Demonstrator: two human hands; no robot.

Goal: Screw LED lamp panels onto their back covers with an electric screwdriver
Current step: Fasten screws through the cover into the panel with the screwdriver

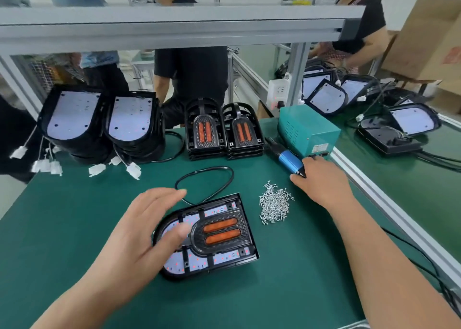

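My left fingers [169, 196] are spread apart, the left hand [139, 229] lying over the rounded end of the lamp panel [219, 234]. The panel sits in its back cover [237, 264] near the middle of the green surface [74, 229]. My right hand [321, 181] curls round the tip end of the blue electric screwdriver [290, 160] near the right edge, with the screw pile [274, 204] between it and the panel. Along the far edge stand stacked covers [99, 121], orange-lensed frames [224, 129] and, at the right corner, a teal box [306, 129]. Past the right edge a belt [399, 174] carries more lamps [411, 119]. People stand behind an aluminium rail [174, 22].
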